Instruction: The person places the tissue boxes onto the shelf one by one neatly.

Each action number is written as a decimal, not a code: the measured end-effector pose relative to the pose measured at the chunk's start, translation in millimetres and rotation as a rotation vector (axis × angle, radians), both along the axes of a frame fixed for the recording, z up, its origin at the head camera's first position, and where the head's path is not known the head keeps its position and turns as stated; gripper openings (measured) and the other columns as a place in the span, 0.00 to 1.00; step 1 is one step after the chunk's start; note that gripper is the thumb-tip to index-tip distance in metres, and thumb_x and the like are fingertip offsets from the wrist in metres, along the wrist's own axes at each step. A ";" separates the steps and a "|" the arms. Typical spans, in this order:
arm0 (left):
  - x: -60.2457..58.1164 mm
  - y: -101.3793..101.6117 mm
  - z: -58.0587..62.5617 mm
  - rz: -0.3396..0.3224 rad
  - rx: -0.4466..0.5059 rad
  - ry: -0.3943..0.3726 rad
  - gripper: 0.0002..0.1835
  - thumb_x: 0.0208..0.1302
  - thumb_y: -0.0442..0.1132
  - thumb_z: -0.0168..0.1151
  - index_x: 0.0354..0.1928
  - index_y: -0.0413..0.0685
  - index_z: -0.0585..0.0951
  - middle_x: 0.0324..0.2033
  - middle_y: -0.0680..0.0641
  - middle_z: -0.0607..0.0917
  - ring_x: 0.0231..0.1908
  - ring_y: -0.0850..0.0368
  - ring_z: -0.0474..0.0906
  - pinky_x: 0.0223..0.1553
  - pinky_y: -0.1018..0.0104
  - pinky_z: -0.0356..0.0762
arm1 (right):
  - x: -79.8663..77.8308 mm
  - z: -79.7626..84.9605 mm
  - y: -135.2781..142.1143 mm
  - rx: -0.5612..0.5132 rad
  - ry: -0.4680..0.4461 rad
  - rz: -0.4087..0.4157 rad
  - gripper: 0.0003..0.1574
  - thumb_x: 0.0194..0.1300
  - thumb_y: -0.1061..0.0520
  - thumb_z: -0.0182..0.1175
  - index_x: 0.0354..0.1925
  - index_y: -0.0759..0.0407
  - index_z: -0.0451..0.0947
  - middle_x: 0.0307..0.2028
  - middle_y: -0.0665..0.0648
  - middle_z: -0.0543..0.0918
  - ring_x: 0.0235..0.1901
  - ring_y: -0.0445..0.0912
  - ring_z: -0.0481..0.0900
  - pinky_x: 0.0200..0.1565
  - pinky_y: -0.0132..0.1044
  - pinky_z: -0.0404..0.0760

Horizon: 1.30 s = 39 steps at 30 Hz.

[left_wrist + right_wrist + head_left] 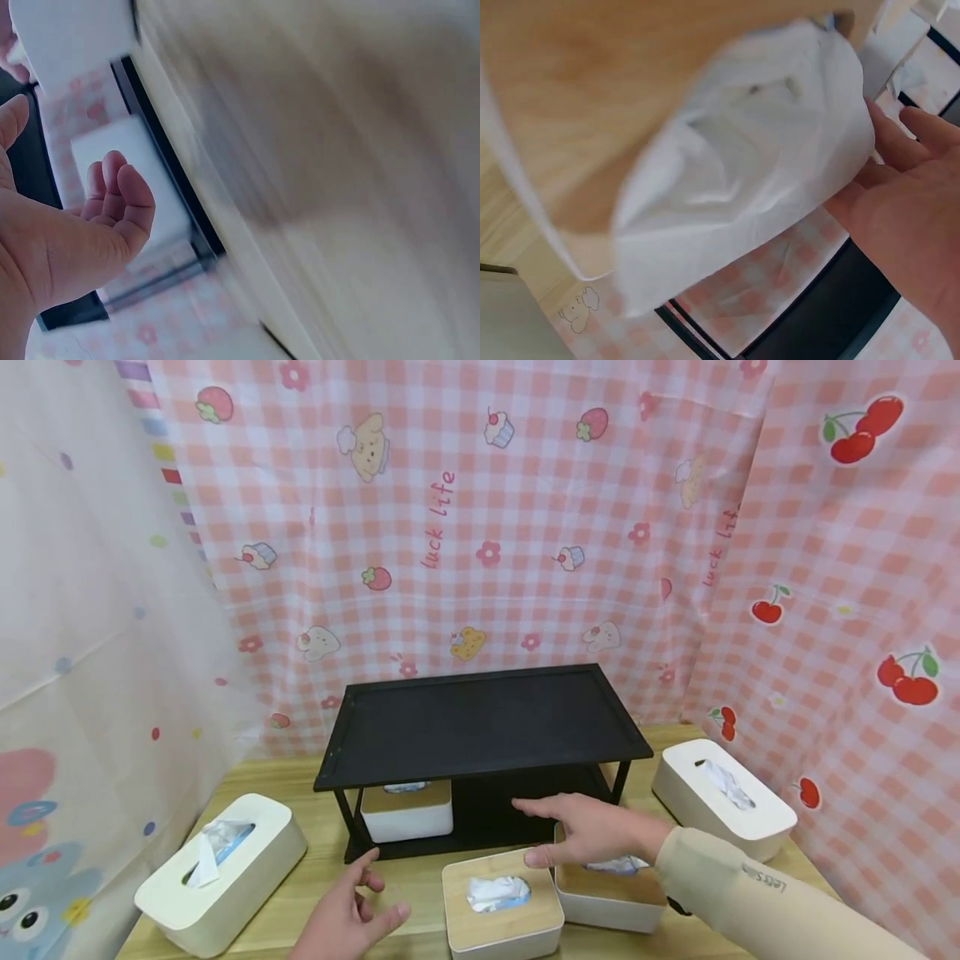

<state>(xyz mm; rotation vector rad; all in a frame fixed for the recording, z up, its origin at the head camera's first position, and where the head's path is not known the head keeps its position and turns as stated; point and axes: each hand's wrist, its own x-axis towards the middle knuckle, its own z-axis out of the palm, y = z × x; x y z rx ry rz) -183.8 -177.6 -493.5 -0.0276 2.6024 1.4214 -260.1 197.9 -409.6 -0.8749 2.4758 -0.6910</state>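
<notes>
My left hand (347, 910) hovers over the table in the head view, fingers loosely bent and holding nothing. To its right stands a tissue box with a wooden lid (504, 877), a tissue poking from its oval slot. My right hand (588, 828) reaches left above a second wooden-lidded tissue box (611, 893), partly covering it. Its thumb overlaps the first box's corner; contact cannot be told. In the right wrist view, a white tissue (742, 165) hangs close beside the fingers. A third wooden-lidded box (408, 822) sits at the left of the black rack's lower shelf.
The two-tier black rack (480, 722) stands at the back of the wooden table (401, 881). An all-white tissue box (225, 872) lies at the far left, another (723, 793) at the far right. Patterned curtains (487, 527) enclose the back and sides.
</notes>
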 end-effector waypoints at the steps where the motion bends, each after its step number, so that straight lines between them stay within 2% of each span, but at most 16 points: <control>1: 2.9 3.8 -0.1 -0.013 0.015 -0.012 0.53 0.62 0.54 0.79 0.80 0.34 0.63 0.53 0.43 0.83 0.33 0.57 0.73 0.33 0.68 0.72 | 3.3 -1.4 0.7 0.004 0.022 0.012 0.53 0.73 0.28 0.62 0.84 0.47 0.59 0.80 0.50 0.69 0.55 0.44 0.83 0.68 0.46 0.78; 3: 8.5 12.4 -1.0 -0.047 0.046 -0.044 0.54 0.63 0.54 0.79 0.80 0.32 0.62 0.56 0.41 0.83 0.36 0.56 0.74 0.34 0.67 0.74 | 10.1 -4.2 1.4 0.019 0.069 0.037 0.54 0.72 0.27 0.62 0.84 0.48 0.59 0.79 0.51 0.70 0.60 0.46 0.83 0.71 0.49 0.76; 6: 17.4 27.2 -2.9 -0.098 0.080 -0.091 0.55 0.63 0.55 0.79 0.78 0.28 0.61 0.59 0.38 0.82 0.40 0.55 0.76 0.37 0.66 0.77 | 20.6 -8.1 1.6 0.073 0.152 0.051 0.59 0.69 0.23 0.62 0.84 0.49 0.60 0.78 0.50 0.72 0.74 0.49 0.74 0.76 0.57 0.70; 9: 23.4 41.3 -6.7 -0.126 0.092 -0.146 0.56 0.62 0.55 0.79 0.77 0.26 0.62 0.61 0.35 0.81 0.42 0.54 0.77 0.41 0.63 0.79 | 28.7 -11.4 1.6 0.134 0.234 0.054 0.64 0.64 0.19 0.64 0.83 0.52 0.61 0.75 0.50 0.77 0.72 0.51 0.77 0.76 0.62 0.67; 11: 21.5 46.6 -17.4 -0.134 0.081 -0.179 0.56 0.61 0.57 0.80 0.77 0.26 0.63 0.63 0.34 0.80 0.44 0.55 0.77 0.43 0.61 0.79 | 31.7 -13.4 1.2 0.169 0.292 0.062 0.69 0.60 0.17 0.66 0.83 0.55 0.61 0.68 0.50 0.83 0.69 0.50 0.80 0.76 0.64 0.66; 13: 14.8 47.1 -38.4 -0.152 0.109 -0.218 0.56 0.61 0.56 0.80 0.78 0.28 0.63 0.65 0.35 0.79 0.45 0.55 0.77 0.45 0.61 0.80 | 34.4 -15.4 1.9 0.211 0.336 0.065 0.73 0.57 0.15 0.67 0.83 0.56 0.61 0.57 0.47 0.89 0.67 0.49 0.80 0.75 0.65 0.66; 15: 3.4 41.9 -69.5 -0.193 0.156 -0.241 0.55 0.60 0.51 0.82 0.78 0.30 0.62 0.67 0.35 0.78 0.45 0.55 0.77 0.45 0.63 0.80 | 37.7 -17.2 3.9 0.253 0.363 0.066 0.75 0.55 0.14 0.66 0.83 0.57 0.61 0.52 0.45 0.91 0.67 0.50 0.80 0.76 0.65 0.65; 18: -14.1 31.0 -114.7 -0.284 0.194 -0.226 0.55 0.57 0.44 0.85 0.79 0.31 0.63 0.69 0.33 0.77 0.44 0.55 0.80 0.44 0.65 0.80 | 44.0 -19.0 9.8 0.287 0.371 0.059 0.76 0.54 0.13 0.66 0.82 0.58 0.62 0.53 0.47 0.90 0.68 0.51 0.78 0.76 0.66 0.64; 21: -26.7 23.5 -141.1 -0.351 0.195 -0.200 0.55 0.55 0.42 0.85 0.79 0.33 0.64 0.70 0.31 0.77 0.45 0.52 0.82 0.45 0.63 0.80 | 50.2 -20.4 17.4 0.289 0.405 0.064 0.73 0.55 0.12 0.65 0.79 0.60 0.68 0.61 0.52 0.88 0.68 0.53 0.78 0.74 0.68 0.65; 23: -31.5 21.2 -147.6 -0.376 0.207 -0.206 0.55 0.56 0.42 0.85 0.80 0.35 0.63 0.71 0.31 0.75 0.46 0.51 0.82 0.46 0.60 0.81 | 53.1 -21.1 22.4 0.278 0.434 0.075 0.69 0.56 0.13 0.65 0.75 0.59 0.73 0.63 0.52 0.87 0.67 0.54 0.79 0.73 0.69 0.66; 26: -34.7 20.0 -149.3 -0.405 0.241 -0.238 0.55 0.58 0.40 0.83 0.82 0.37 0.60 0.74 0.29 0.71 0.49 0.48 0.81 0.48 0.58 0.80 | 56.5 -23.2 28.7 0.243 0.453 0.092 0.62 0.57 0.14 0.66 0.72 0.54 0.78 0.63 0.48 0.87 0.66 0.56 0.79 0.71 0.73 0.67; 29: -34.6 19.9 -151.2 -0.447 0.263 -0.246 0.55 0.61 0.39 0.80 0.83 0.35 0.55 0.76 0.25 0.66 0.51 0.45 0.81 0.52 0.55 0.80 | 59.3 -26.3 32.2 0.199 0.431 0.116 0.57 0.58 0.17 0.67 0.72 0.50 0.78 0.52 0.43 0.91 0.67 0.60 0.78 0.70 0.77 0.64; 31: -33.8 20.2 -152.6 -0.479 0.263 -0.231 0.57 0.63 0.40 0.78 0.84 0.34 0.52 0.77 0.23 0.63 0.54 0.43 0.80 0.55 0.54 0.80 | 61.2 -28.3 32.6 0.176 0.416 0.134 0.56 0.59 0.18 0.68 0.73 0.50 0.78 0.52 0.42 0.91 0.68 0.61 0.78 0.71 0.79 0.61; 33: -33.0 20.7 -152.5 -0.513 0.266 -0.205 0.58 0.64 0.44 0.77 0.84 0.33 0.50 0.78 0.22 0.60 0.62 0.40 0.77 0.59 0.54 0.80 | 63.1 -29.8 31.7 0.155 0.394 0.148 0.55 0.61 0.20 0.67 0.73 0.51 0.78 0.53 0.44 0.91 0.69 0.63 0.77 0.71 0.81 0.57; 36: -32.1 21.2 -149.4 -0.568 0.282 -0.160 0.59 0.66 0.48 0.74 0.84 0.31 0.47 0.79 0.21 0.57 0.72 0.48 0.69 0.61 0.60 0.78 | 65.5 -31.5 28.9 0.139 0.373 0.150 0.54 0.63 0.21 0.67 0.73 0.54 0.78 0.66 0.47 0.85 0.70 0.62 0.77 0.72 0.82 0.54; 39: -32.2 20.8 -148.1 -0.625 0.296 -0.117 0.60 0.69 0.51 0.72 0.83 0.28 0.42 0.79 0.18 0.53 0.77 0.58 0.60 0.63 0.67 0.74 | 67.2 -33.4 26.1 0.124 0.356 0.148 0.55 0.63 0.22 0.68 0.73 0.56 0.77 0.68 0.48 0.84 0.71 0.61 0.76 0.72 0.82 0.53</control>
